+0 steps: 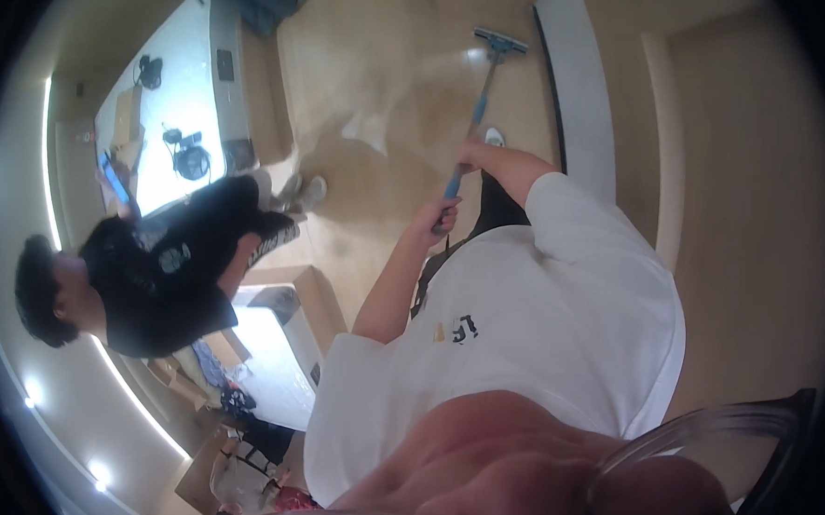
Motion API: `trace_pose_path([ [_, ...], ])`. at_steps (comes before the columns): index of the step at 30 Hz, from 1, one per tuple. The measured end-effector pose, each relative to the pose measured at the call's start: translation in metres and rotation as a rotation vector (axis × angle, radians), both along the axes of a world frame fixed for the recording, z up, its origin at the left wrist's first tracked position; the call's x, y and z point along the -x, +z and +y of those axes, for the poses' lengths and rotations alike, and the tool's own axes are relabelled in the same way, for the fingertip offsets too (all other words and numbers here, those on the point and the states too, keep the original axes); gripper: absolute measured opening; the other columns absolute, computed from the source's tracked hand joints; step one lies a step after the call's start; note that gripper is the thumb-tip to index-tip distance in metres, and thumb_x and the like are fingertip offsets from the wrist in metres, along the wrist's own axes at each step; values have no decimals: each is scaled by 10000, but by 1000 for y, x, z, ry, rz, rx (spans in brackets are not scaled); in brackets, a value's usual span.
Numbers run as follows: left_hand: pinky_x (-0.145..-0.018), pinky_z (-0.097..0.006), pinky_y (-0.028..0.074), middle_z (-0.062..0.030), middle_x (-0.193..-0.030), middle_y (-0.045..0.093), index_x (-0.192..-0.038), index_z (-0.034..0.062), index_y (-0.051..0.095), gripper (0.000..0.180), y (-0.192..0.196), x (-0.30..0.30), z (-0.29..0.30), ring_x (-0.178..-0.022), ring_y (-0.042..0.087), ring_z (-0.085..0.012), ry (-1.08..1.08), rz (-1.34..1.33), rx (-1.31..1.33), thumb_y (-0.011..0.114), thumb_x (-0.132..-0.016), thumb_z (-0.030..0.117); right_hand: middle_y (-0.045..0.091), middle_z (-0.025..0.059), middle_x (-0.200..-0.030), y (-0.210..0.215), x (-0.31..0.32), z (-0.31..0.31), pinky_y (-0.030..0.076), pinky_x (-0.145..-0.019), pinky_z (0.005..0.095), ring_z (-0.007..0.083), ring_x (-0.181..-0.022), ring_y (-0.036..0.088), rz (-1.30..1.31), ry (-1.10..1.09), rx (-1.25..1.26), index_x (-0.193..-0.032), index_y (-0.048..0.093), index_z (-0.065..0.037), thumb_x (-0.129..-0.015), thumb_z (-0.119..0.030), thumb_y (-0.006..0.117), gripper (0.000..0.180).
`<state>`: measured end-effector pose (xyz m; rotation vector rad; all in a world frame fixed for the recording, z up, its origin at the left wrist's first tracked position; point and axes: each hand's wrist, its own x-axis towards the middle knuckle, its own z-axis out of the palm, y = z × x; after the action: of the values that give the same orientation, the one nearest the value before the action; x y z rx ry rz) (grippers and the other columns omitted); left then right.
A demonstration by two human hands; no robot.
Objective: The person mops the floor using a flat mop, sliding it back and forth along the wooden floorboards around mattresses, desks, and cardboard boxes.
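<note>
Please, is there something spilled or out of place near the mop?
Possibly: a pale, irregular patch on the tan floor, left of the mop, looks brighter than its surroundings. I cannot tell whether it is a spill, cloth or reflection.

The person's left hand grips the lower blue section of a long-handled floor squeegee, and the right hand closes around the same pole farther along, toward its head. The pole slants away to a wide blue-and-grey head resting on the tan floor, near a dark strip along the floor's edge. A shoe shows just beside the pole. The person wears a white T-shirt. At left, another person in a black T-shirt holds a blue phone beside a white-topped table bearing black cabled devices.
</note>
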<state>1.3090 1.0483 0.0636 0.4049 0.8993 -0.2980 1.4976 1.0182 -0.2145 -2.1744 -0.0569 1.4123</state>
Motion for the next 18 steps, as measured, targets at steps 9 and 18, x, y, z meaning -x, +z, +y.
trace_pose_path([
  [9,-542,-383,515,-147,-634,628,-808,28,611,424,9,474,-125,-598,657,-286,-855,754,-671,611,-854,450,637,172,-707,67,485,-111,541,-680,493,319,-696,646,-87,1551,-546,-694,650,-59,-726,-313,730,269],
  [18,-723,-468,529,-171,-846,687,-930,113,699,313,111,557,-156,-800,667,-371,-1121,1074,-1016,608,-796,380,653,131,-782,165,603,-143,515,-628,555,333,-786,650,131,1401,-704,-880,632,-90,-823,-312,672,232],
])
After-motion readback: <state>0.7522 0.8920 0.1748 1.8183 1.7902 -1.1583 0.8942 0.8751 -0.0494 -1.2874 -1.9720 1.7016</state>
